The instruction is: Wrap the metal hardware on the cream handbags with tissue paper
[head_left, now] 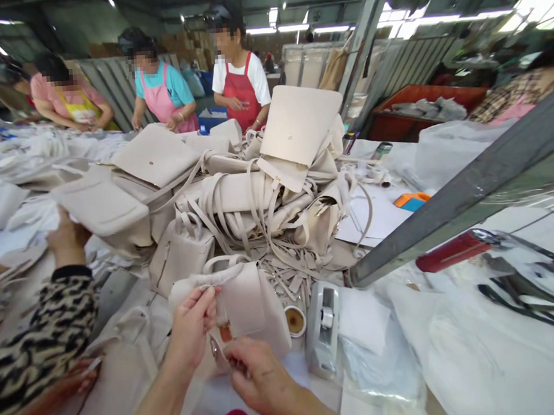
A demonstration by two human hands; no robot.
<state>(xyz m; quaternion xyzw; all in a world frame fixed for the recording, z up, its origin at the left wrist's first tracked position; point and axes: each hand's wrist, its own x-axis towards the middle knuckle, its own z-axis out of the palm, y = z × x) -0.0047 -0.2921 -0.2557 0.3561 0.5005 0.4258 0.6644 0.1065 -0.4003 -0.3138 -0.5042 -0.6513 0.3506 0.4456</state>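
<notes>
A small cream backpack (248,301) sits before me at the front of the table, its flap facing me. My left hand (190,327) is closed, its fingertips pinching a cream strap at the backpack's left side. Lower down, my right hand (260,373) is closed by the bag's lower front; what its curled fingers hold is mostly hidden. Between the hands, a small orange-brown piece (225,332) and something shiny show against the bag. Just right of the backpack stands a white cup (295,320) with brown stuff inside.
Behind is a heap of cream bags (228,192) with tangled straps. A grey tape dispenser (324,330) and plastic-wrapped packs (380,358) lie right. A slanted metal post (446,189) crosses the right side. At left, a co-worker's patterned sleeve (53,330) reaches in; others stand opposite.
</notes>
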